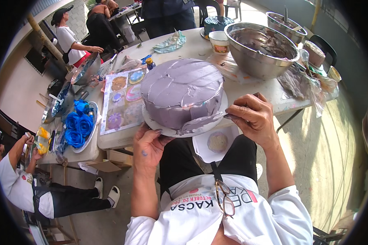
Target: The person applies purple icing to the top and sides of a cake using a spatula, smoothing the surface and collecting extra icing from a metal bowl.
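A round cake (181, 82) covered in lavender icing stands in front of me on a white round cake board (224, 103). Its top shows uneven knife strokes and ridges. My left hand (147, 147) grips the near left rim of the board, thumb on top and fingers underneath. Between the thumb and fingers of my right hand (253, 118) is the end of an icing spatula (202, 122), its blade thickly coated in lavender icing. The blade lies along the lower near right side of the cake, just above the board. Icing smears mark my fingers.
Behind the cake stand a big steel bowl (260, 65) with icing residue and a paper tub (219, 43). Left are a printed picture sheet (115, 102), a small jar (150, 63) and blue flowers (77, 128) in a dish. Other people are nearby.
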